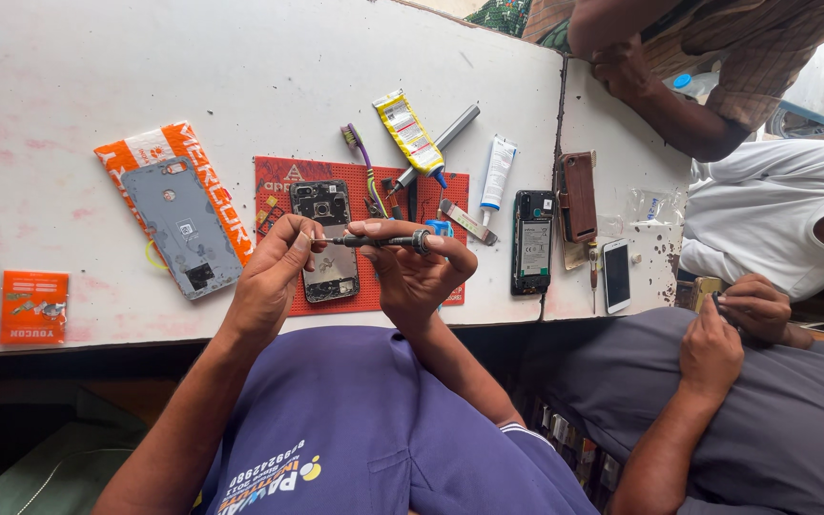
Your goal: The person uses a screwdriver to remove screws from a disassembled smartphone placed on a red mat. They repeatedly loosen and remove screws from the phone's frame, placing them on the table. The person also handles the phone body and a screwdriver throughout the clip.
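Under the hands, a red mat [374, 291]; left of them, a grey back cover [180, 227] on orange-and-white packaging [204, 162]. Beyond them, a yellow tube [410, 133].

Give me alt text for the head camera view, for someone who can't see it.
A person's right hand holds a small screwdriver level while the left hand pinches its tip, above an opened phone on a red work mat. Glue tubes, a toothbrush and other phones lie on the white table.

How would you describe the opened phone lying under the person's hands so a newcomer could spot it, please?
Find the red work mat on the white table. The opened phone lies on its left part, beneath both hands; unlike the black phone off the mat, its back is bare.
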